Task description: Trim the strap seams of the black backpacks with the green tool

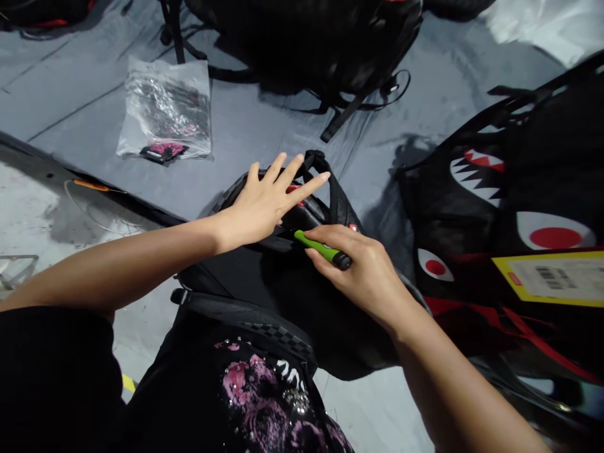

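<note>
A black backpack (302, 296) lies in front of me over the table's near edge, with a loop strap at its top. My left hand (268, 201) rests flat on its upper part, fingers spread, with a bit of red showing beneath them. In my right hand (361, 264) is a green-handled tool (317, 246) with a black end, gripped between thumb and fingers. Its tip points at the backpack just beside my left hand. That tip is hard to make out, so the tool's exact kind does not show.
A clear plastic bag (165, 113) with dark and pink contents lies on the grey table (61, 100). Another black bag (306, 38) stands at the back with straps trailing. To the right is a black backpack (500, 207) with shark teeth, eyes and a yellow-edged label (552, 279).
</note>
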Motion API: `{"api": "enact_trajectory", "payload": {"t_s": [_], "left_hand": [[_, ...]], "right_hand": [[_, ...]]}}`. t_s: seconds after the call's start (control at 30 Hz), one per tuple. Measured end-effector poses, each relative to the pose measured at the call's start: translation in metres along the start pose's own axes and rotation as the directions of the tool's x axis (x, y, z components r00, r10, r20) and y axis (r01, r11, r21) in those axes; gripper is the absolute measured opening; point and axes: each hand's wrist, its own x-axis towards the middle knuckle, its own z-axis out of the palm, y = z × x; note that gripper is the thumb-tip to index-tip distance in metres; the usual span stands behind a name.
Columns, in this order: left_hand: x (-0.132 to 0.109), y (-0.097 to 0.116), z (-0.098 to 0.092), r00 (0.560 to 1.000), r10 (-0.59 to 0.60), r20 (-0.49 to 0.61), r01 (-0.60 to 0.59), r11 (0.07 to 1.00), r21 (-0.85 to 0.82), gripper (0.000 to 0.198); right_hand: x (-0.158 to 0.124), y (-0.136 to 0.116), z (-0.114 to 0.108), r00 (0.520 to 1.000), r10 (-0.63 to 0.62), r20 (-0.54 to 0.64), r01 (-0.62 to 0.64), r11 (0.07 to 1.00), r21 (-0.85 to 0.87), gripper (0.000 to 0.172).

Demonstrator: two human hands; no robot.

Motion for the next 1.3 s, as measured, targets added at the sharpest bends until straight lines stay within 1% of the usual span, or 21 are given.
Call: {"api": "enact_trajectory", "payload": {"t_s": [0.07, 0.17, 0.27, 0.4, 0.53, 0.7, 0.83, 0.97, 1.13, 1.23, 1.3], "left_hand": [[0.001, 0.000, -0.001, 1.000, 0.004, 0.013, -0.004, 1.000, 0.018, 0.102], [0.003, -0.002, 0.000, 1.000, 0.003, 0.018, -0.004, 0.999, 0.039, 0.101], [0.005, -0.004, 0.003, 1.000, 0.010, 0.017, -0.010, 0.999, 0.032, 0.100], [0.006, -0.006, 0.006, 0.999, 0.017, 0.028, -0.017, 1.000, -0.011, 0.099], [0.007, -0.006, 0.006, 0.999, 0.014, 0.035, -0.012, 0.999, -0.044, 0.102], [0.007, -0.007, 0.006, 0.999, 0.022, 0.031, -0.019, 0.997, -0.069, 0.098], [0.008, -0.008, 0.006, 0.999, 0.025, 0.024, -0.023, 0.996, -0.086, 0.099], [0.007, -0.007, 0.004, 0.999, 0.012, 0.033, -0.009, 0.994, -0.105, 0.097], [0.007, -0.007, 0.003, 1.000, 0.005, 0.020, -0.002, 0.994, -0.113, 0.098], [0.006, -0.007, 0.004, 1.000, 0.002, 0.019, 0.000, 0.994, -0.112, 0.101], [0.007, -0.007, 0.005, 1.000, 0.005, 0.018, -0.003, 0.994, -0.110, 0.103]], "right_hand": [[0.005, 0.000, 0.002, 1.000, -0.006, 0.017, 0.005, 0.999, 0.039, 0.023], [0.009, -0.001, 0.006, 1.000, 0.000, 0.027, 0.001, 1.000, -0.022, 0.022], [0.009, -0.002, 0.010, 1.000, -0.006, -0.012, 0.005, 0.996, -0.088, 0.022], [0.008, -0.005, 0.016, 0.998, -0.029, -0.055, 0.023, 0.994, -0.109, 0.019], [0.009, -0.011, 0.021, 0.996, 0.005, -0.085, -0.018, 0.988, -0.155, 0.018], [0.011, -0.018, 0.024, 0.997, 0.028, -0.071, -0.032, 0.998, -0.059, 0.020], [0.011, -0.021, 0.024, 0.994, 0.048, -0.094, -0.055, 0.996, -0.076, 0.021], [0.012, -0.023, 0.022, 0.995, 0.073, -0.068, -0.079, 0.993, -0.090, 0.021], [0.012, -0.025, 0.023, 0.994, 0.080, -0.070, -0.086, 0.992, -0.095, 0.022], [0.011, -0.026, 0.024, 0.989, 0.116, -0.097, -0.129, 0.980, -0.151, 0.020], [0.010, -0.028, 0.025, 0.987, 0.118, -0.110, -0.133, 0.981, -0.138, 0.019]]}}
